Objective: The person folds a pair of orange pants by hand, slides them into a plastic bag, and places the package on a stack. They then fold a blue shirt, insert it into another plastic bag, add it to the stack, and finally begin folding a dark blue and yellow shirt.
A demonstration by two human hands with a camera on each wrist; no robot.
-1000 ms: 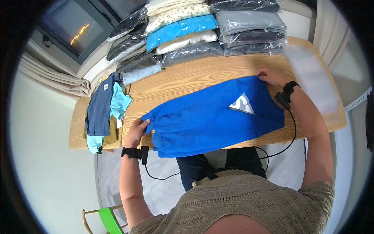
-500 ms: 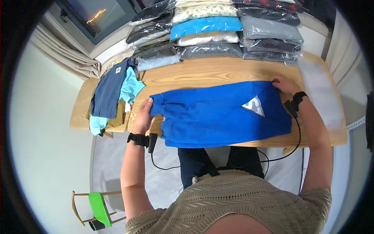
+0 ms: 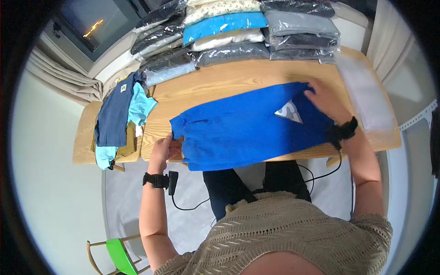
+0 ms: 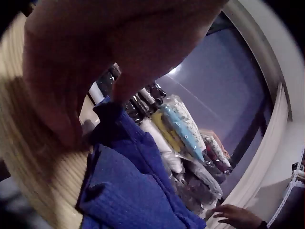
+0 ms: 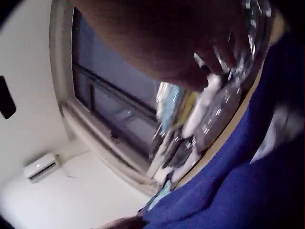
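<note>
A blue garment [image 3: 233, 123] lies lengthwise on the wooden table, with a grey-and-white triangular print [image 3: 289, 112] near its right end. Its left end has ribbed edges, with a gap between two parts of the cloth. My left hand [image 3: 164, 149] is at that gap, thumb by the corner of the upper ribbed part and fingers low over the wood. In the left wrist view, the thumb and fingers stand apart beside the ribbed cloth [image 4: 119, 191]. Blurred by motion, my right hand [image 3: 326, 101] is over the far right corner of the garment, its fingers loose.
Stacks of clothes in clear bags [image 3: 224, 32] line the table's back edge. Clear plastic sheets [image 3: 369, 94] lie at the right end. On a side surface at left is a pile of clothes with a navy garment [image 3: 114, 110] on top. A green chair [image 3: 121, 256] stands below left.
My left hand has come off the upper ribbed corner and slid down toward the gap. The right hand has loosened from the far right corner and shifted inward over the cloth.
</note>
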